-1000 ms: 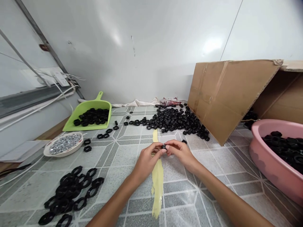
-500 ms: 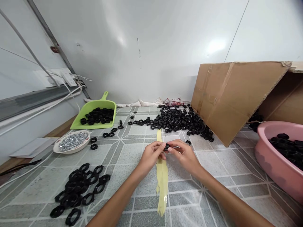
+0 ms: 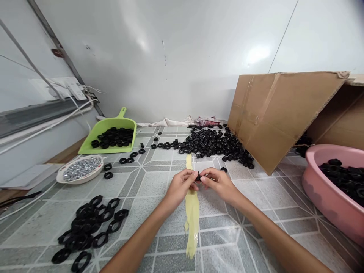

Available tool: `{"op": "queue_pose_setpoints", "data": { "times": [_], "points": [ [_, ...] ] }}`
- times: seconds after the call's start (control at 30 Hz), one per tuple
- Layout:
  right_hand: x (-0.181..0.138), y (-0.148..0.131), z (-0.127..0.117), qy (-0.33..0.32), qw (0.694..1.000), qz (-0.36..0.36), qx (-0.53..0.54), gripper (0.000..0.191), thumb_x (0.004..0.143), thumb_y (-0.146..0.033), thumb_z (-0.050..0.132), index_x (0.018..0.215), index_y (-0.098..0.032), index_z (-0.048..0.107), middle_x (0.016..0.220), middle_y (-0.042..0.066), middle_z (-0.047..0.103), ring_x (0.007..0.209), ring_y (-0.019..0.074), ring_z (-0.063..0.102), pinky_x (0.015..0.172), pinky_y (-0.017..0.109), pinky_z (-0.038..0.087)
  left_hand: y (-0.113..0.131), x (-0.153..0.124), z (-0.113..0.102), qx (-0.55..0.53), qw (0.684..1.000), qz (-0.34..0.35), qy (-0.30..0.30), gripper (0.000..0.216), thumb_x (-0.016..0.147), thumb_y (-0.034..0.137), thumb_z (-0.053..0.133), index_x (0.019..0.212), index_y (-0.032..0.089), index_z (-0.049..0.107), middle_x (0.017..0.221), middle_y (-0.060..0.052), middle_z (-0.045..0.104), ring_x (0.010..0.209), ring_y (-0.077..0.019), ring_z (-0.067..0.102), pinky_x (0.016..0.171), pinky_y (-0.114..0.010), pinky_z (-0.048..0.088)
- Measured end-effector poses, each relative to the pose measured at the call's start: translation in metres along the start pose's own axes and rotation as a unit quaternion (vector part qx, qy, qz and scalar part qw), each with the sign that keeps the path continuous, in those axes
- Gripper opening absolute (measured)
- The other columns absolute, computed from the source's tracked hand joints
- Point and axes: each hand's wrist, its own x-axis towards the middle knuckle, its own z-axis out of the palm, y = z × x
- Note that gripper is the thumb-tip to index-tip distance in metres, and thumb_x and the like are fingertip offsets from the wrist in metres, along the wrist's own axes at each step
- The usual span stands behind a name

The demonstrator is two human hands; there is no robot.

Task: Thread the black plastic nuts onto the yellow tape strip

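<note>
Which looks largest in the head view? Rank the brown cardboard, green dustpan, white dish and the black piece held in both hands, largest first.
1. Brown cardboard
2. Green dustpan
3. White dish
4. Black piece, partly hidden but clearly smallest

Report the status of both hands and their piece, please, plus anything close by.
Left hand and right hand: both gripping one small black piece, partly hidden. Yellow strip passing under left hand. Loose black part just beyond right hand.

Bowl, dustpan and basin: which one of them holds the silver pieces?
The white bowl; the green dustpan behind it and the pink basin hold black pieces.
</note>
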Motion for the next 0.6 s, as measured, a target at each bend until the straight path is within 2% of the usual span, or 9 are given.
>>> {"op": "queue_pose_setpoints", "data": {
  "times": [0.13, 0.23, 0.3, 0.43, 0.53, 0.6],
  "points": [
    [0.0008, 0.0036, 0.0040, 0.031, 0.998, 0.009, 0.049, 0.032, 0.078, -0.040, 0.075, 0.100, -0.019, 0.064, 0.083, 0.003, 0.065, 0.072, 0.0177, 0.063, 0.070, 0.033, 0.053, -0.0026, 0.0013, -0.0001, -0.009, 1.000, -0.002, -0.017, 0.040, 0.084, 0.053, 0.067, 0.094, 0.015, 0.063, 0.077, -0.005, 0.070, 0.067, -0.0169, 0.066, 0.067, -0.028, 0.050],
    [0.0004, 0.0039, 0.0052, 0.063, 0.998, -0.011, 0.026, 0.030, 0.077, -0.037, 0.076, 0.099, -0.019, 0.066, 0.094, 0.005, 0.065, 0.082, 0.0189, 0.063, 0.075, 0.034, 0.052, -0.0038, 0.0016, -0.0008, -0.014, 1.000, -0.004, -0.024, 0.040, 0.084, 0.052, 0.067, 0.098, 0.015, 0.063, 0.079, -0.005, 0.070, 0.066, -0.0161, 0.065, 0.067, -0.027, 0.049],
    [-0.0002, 0.0020, 0.0054, 0.072, 0.997, -0.018, 0.014, 0.029, 0.076, -0.035, 0.076, 0.097, -0.019, 0.067, 0.098, 0.006, 0.064, 0.085, 0.0191, 0.062, 0.077, 0.034, 0.051, -0.0038, 0.0014, -0.0010, -0.016, 1.000, -0.005, -0.022, 0.040, 0.083, 0.053, 0.068, 0.098, 0.016, 0.063, 0.077, -0.004, 0.069, 0.065, -0.0160, 0.065, 0.067, -0.027, 0.048],
    [-0.0015, -0.0032, 0.0058, 0.084, 0.996, 0.006, 0.028, 0.025, 0.074, -0.033, 0.073, 0.093, -0.020, 0.063, 0.089, 0.003, 0.063, 0.083, 0.0191, 0.060, 0.076, 0.033, 0.049, -0.0019, 0.0001, -0.0005, -0.012, 1.000, -0.017, -0.007, 0.041, 0.083, 0.053, 0.067, 0.100, 0.016, 0.062, 0.067, -0.001, 0.066, 0.065, -0.0164, 0.064, 0.067, -0.026, 0.046],
    [-0.0021, -0.0041, 0.0058, 0.096, 0.995, 0.006, -0.016, 0.022, 0.076, -0.030, 0.066, 0.096, -0.021, 0.063, 0.090, 0.003, 0.061, 0.084, 0.0191, 0.060, 0.076, 0.033, 0.048, -0.0001, -0.0008, -0.0002, -0.005, 1.000, -0.021, -0.010, 0.041, 0.084, 0.052, 0.068, 0.102, 0.016, 0.061, 0.067, -0.001, 0.066, 0.065, -0.0162, 0.063, 0.068, -0.026, 0.046],
    [-0.0019, -0.0031, 0.0051, 0.089, 0.994, 0.004, -0.066, 0.028, 0.079, -0.031, 0.063, 0.105, -0.021, 0.066, 0.096, 0.004, 0.061, 0.088, 0.0200, 0.059, 0.079, 0.034, 0.047, 0.0008, -0.0009, -0.0002, -0.005, 1.000, -0.018, -0.015, 0.040, 0.084, 0.051, 0.067, 0.102, 0.016, 0.061, 0.067, -0.001, 0.067, 0.067, -0.0163, 0.063, 0.069, -0.027, 0.046]
  ]
}}
